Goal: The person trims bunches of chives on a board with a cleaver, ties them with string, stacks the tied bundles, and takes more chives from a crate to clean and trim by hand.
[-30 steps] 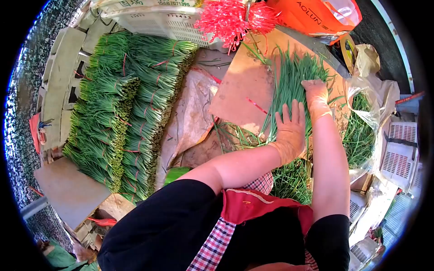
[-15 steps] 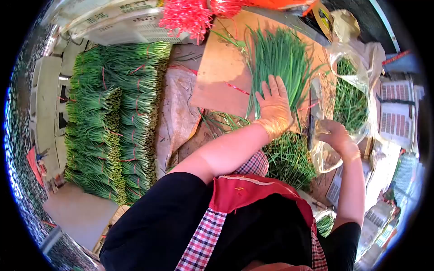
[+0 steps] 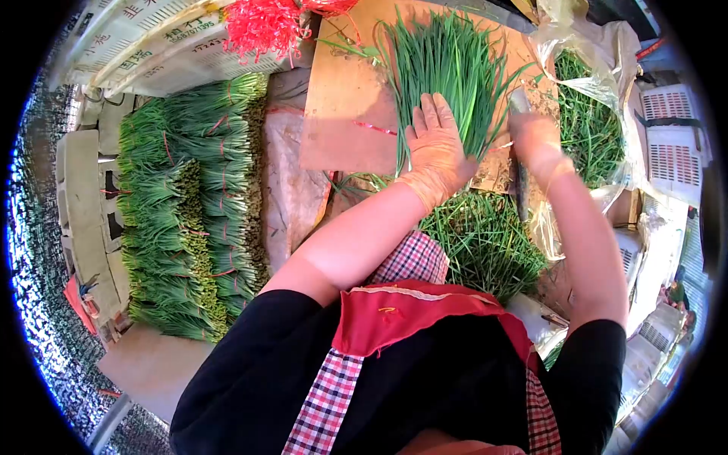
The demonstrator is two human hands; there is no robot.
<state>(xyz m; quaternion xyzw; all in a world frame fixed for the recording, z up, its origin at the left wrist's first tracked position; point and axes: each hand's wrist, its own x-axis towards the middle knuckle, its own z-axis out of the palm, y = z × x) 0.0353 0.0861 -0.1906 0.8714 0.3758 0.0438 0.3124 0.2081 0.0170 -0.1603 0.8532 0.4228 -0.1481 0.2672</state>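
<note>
A loose bundle of green chives [image 3: 447, 72] is spread on an orange-brown board [image 3: 341, 114], leaf tips pointing away from me. Flat on the lower part of the bundle lies my left hand [image 3: 436, 148], in a thin orange glove, its fingers stretched out. My right hand [image 3: 535, 138], smeared by motion, is at the board's right side, just right of the chives. A knife [image 3: 521, 189] lies there, its blade above the hand and its dark handle below; whether the fingers touch it is unclear. A thin red tie [image 3: 499, 147] shows between the hands.
Rows of tied chive bundles [image 3: 227, 174] are stacked on the left. Red plastic ties [image 3: 262, 30] hang at the top beside white crates [image 3: 167, 45]. Loose greens [image 3: 485, 243] lie below the board; more fill a plastic bag [image 3: 591, 129] on the right.
My right hand has moved up from beside the knife's handle toward the blade and the chive ends. My left hand stays flat on the chives. The whole view has shifted slightly.
</note>
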